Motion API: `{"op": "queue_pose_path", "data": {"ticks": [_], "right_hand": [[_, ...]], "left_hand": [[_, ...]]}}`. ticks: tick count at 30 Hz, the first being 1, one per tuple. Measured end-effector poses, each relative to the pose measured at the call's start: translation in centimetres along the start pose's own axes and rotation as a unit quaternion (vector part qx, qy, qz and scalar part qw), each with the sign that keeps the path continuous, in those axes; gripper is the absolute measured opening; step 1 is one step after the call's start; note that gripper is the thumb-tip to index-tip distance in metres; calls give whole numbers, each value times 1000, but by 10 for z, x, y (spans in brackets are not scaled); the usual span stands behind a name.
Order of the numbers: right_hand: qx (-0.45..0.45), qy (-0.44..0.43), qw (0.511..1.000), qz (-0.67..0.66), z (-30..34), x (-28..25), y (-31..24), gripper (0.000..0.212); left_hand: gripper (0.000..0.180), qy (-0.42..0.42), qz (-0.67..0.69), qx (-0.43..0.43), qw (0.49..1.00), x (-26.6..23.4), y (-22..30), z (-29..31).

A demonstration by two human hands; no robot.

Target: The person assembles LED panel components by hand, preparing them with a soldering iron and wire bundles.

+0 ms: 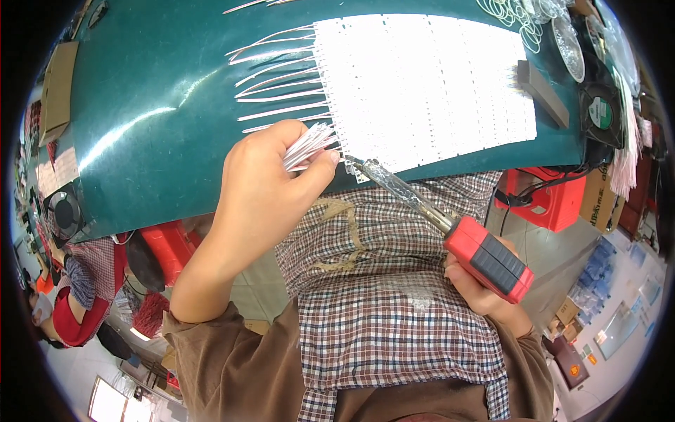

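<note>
My left hand (pixel 260 183) is closed around a bundle of thin white wires (pixel 308 146) at the near left corner of a white panel of circuit strips (pixel 429 91). Its thumb and fingertips pinch close to the panel's edge. My right hand (pixel 474 287) grips a red and black soldering iron (pixel 490 259), partly hiding the fingers. The iron's metal barrel slants up to the left, its tip at the panel's near left corner beside my left thumb. Along the left edge, several pairs of pale wires (pixel 281 90) stick out over the green tabletop (pixel 169 77).
A dark grey bar (pixel 543 93) lies on the panel's right side. Beyond it are a small black fan (pixel 601 114), a clear dish (pixel 568 49) and coiled wire (pixel 517 17). A cardboard box (pixel 59 91) stands at the far left. Another person (pixel 77 309) sits at the lower left.
</note>
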State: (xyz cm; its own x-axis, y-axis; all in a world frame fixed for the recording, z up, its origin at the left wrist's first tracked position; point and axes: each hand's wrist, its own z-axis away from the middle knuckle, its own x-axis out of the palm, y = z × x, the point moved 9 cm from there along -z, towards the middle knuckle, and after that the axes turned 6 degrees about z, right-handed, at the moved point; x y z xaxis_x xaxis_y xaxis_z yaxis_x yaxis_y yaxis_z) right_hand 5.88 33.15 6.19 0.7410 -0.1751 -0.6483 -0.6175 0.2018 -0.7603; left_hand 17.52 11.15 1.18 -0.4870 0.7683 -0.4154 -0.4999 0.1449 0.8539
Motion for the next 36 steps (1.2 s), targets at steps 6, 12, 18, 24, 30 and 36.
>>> {"op": "queue_pose_path", "data": {"ticks": [6, 12, 18, 24, 30, 36], "right_hand": [[-24, 11, 1000, 17, 2, -4, -3, 22], [16, 10, 1000, -6, 9, -3, 4, 24], [-12, -2, 1000, 19, 5, -3, -1, 23], [3, -2, 1000, 11, 7, -2, 1, 22], [4, 0, 1000, 8, 5, -3, 2, 23], [5, 10, 1000, 11, 6, -7, -1, 23]], "left_hand": [[24, 5, -2, 1, 1000, -1, 0, 2], [24, -6, -4, 3, 1000, -1, 1, 1], [23, -31, 26, -21, 999, 2, -6, 0], [22, -22, 9, -18, 1000, 1, -4, 0], [19, -7, 5, -29, 1000, 1, -1, 3], [16, 25, -37, 15, 999, -2, 11, 7]]}}
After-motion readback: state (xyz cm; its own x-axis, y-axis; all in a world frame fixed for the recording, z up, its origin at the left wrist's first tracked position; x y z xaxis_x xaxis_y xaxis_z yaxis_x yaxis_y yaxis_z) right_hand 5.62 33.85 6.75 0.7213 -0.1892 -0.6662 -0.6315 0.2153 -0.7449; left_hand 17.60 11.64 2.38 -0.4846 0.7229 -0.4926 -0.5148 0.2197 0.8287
